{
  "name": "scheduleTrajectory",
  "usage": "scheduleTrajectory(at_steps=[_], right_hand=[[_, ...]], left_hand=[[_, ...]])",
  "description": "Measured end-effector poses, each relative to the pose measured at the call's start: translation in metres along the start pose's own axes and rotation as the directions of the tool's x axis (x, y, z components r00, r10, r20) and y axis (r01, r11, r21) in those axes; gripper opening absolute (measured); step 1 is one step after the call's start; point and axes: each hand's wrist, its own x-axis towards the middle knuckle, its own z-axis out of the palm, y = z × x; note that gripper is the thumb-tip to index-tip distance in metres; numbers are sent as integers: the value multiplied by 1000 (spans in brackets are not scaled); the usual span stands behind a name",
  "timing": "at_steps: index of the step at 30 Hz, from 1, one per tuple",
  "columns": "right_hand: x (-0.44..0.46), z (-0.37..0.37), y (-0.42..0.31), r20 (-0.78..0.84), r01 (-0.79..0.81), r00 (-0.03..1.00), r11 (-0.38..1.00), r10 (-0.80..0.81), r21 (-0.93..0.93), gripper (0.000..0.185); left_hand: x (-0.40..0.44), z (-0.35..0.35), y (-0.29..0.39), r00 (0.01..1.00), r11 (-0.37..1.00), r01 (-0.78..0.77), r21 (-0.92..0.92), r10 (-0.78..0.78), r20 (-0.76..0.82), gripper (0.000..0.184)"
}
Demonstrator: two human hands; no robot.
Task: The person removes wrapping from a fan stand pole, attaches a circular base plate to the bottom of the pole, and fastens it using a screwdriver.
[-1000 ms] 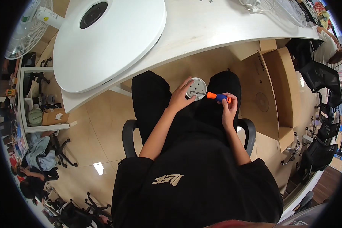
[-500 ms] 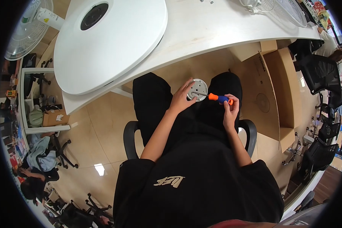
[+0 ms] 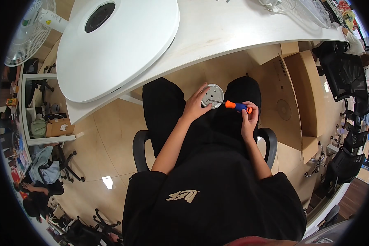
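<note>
Between my knees, my left hand (image 3: 196,105) grips the left side of a round, light grey disc (image 3: 215,93) with several dark holes. My right hand (image 3: 249,119) is closed on the blue and orange handle of a screwdriver (image 3: 236,106). The screwdriver's thin metal shaft points left, and its tip lies over the lower part of the disc, close to my left fingers. Whether the tip sits in a screw or a hole is too small to tell.
A large white rounded panel (image 3: 123,49) lies on the white table (image 3: 209,30) ahead. An open cardboard box (image 3: 281,106) stands at the right. Fans are at both upper corners. Chair armrests flank me, and other people sit far left and far right.
Against the oldest frame, both hands, the disc and the screwdriver appear slightly further right, and the handle has turned a little. Both hands keep their holds.
</note>
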Motion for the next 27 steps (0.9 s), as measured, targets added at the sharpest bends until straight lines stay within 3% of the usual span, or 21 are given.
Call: scheduleTrajectory(at_steps=[27], right_hand=[[-3, 0, -5, 37, 78, 996, 995, -76, -68, 25]], left_hand=[[1, 0, 0, 1000, 1000, -7, -10, 7, -6, 71]])
